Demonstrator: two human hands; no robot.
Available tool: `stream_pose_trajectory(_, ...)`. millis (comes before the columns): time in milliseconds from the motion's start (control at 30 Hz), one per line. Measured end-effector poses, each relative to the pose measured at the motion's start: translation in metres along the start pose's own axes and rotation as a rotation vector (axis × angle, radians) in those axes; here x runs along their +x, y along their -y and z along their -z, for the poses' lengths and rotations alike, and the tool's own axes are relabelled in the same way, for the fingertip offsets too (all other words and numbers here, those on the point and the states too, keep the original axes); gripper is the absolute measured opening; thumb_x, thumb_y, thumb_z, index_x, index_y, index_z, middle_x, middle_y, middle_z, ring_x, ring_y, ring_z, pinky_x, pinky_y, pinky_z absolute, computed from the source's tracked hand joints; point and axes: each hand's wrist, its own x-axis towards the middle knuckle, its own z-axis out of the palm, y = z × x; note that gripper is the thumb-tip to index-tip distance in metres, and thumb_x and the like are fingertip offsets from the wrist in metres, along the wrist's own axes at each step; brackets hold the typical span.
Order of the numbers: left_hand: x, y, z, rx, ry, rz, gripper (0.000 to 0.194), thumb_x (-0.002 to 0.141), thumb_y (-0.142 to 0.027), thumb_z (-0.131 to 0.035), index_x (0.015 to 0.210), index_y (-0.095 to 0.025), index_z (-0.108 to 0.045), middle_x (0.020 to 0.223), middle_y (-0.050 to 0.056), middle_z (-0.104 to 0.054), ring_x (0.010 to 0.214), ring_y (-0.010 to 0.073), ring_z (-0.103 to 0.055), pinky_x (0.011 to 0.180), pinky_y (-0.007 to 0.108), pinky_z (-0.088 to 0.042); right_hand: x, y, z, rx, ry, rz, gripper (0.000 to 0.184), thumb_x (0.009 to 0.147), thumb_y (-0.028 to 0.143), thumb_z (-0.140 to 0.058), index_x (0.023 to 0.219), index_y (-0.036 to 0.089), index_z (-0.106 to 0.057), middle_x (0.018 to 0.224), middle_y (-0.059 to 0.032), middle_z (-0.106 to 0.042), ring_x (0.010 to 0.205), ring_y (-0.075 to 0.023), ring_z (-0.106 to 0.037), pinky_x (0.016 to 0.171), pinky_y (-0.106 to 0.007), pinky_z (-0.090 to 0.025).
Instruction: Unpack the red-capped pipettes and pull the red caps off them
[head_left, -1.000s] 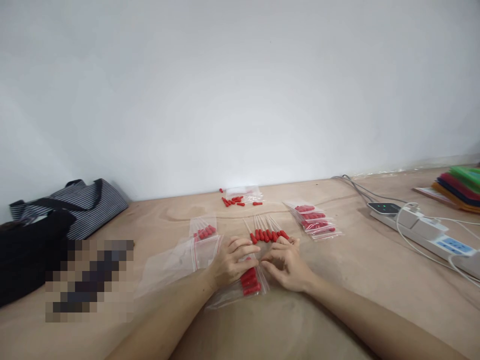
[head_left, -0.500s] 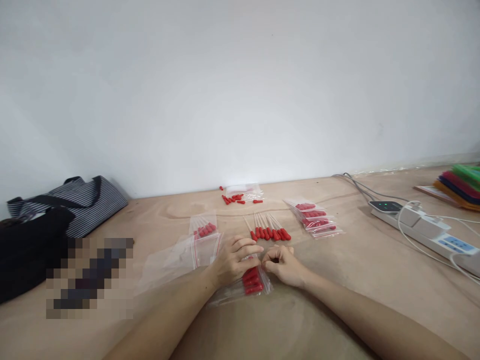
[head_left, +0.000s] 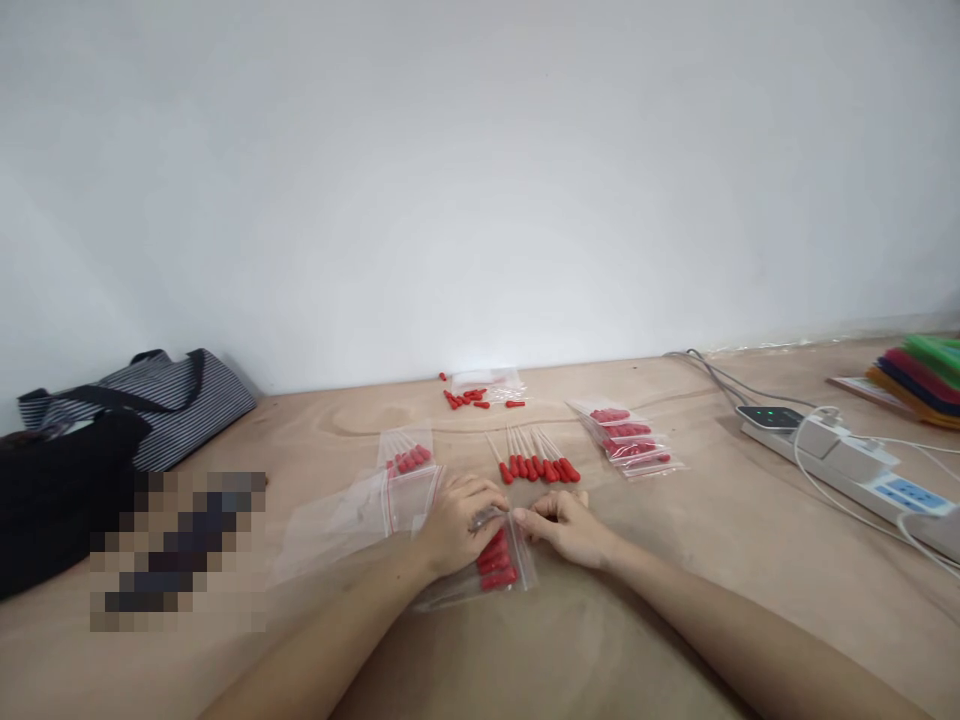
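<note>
A clear zip bag [head_left: 524, 566] lies in front of me with several red-bulbed droppers [head_left: 496, 574] inside, their bulbs toward its zip edge. My left hand [head_left: 466, 522] is closed on the bag's upper part, covering some of the contents. At the zip edge's top corner, my right hand [head_left: 564, 526] pinches the bag between thumb and fingers. Just beyond both hands, a row of loose droppers [head_left: 536, 467] lies with thin pale stems pointing away. To the left, another bag [head_left: 406, 452] with droppers rests by flat plastic bags [head_left: 337, 520].
Filled bags [head_left: 628, 440] overlap in a stack on the right. Loose red bulbs [head_left: 465, 399] lie near the wall beside a clear bag [head_left: 491, 382]. A power strip [head_left: 847, 470] with cables stands far right, coloured sheets [head_left: 919, 378] behind it. A striped bag [head_left: 169, 410] sits left.
My left fingers have drawn back and curled at the bag's upper edge. My right thumb has moved left onto the zip corner. The bag has shifted slightly left.
</note>
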Motion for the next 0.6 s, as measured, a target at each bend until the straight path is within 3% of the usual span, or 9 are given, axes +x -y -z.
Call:
stream_pose_trajectory(167, -0.002, 0.0, -0.0035, -0.029, 0.008, 0.053, 0.006, 0.071, -0.013, -0.054, 0.074, -0.018, -0.055, 0.078, 0.001, -0.062, 0.077, 0.0152, -0.056, 0.07, 0.027, -0.041, 0.0034, 0.0048, -0.0029, -0.09, -0.017, -0.079, 0.026, 0.072, 0.037, -0.051, 0.057, 0.018, -0.062, 0.059, 0.0043, -0.06, 0.067, -0.0139, -0.053, 0.088, -0.038, -0.02)
stream_pose_trajectory(300, -0.0021, 0.0003, -0.0042, -0.023, -0.006, 0.036, 0.006, 0.073, -0.017, -0.054, 0.078, -0.018, -0.056, 0.079, 0.001, -0.063, 0.075, 0.0147, -0.057, 0.069, 0.026, -0.042, 0.0042, 0.0046, -0.0011, 0.024, 0.008, -0.106, 0.015, 0.067, 0.03, -0.055, 0.065, 0.02, -0.066, 0.067, 0.0024, -0.065, 0.073, -0.0159, -0.054, 0.092, -0.042, -0.014)
stream_pose_trajectory(600, -0.0046, 0.0065, -0.0109, 0.046, -0.082, -0.162, 0.015, 0.08, -0.021, -0.049, 0.088, -0.021, -0.061, 0.086, 0.002, -0.061, 0.075, 0.0126, -0.056, 0.067, 0.026, -0.042, 0.0024, 0.0054, -0.002, 0.095, -0.017, -0.097, 0.027, 0.062, 0.043, -0.062, 0.056, 0.016, -0.062, 0.057, 0.0046, -0.059, 0.062, -0.0119, -0.049, 0.091, -0.046, -0.01)
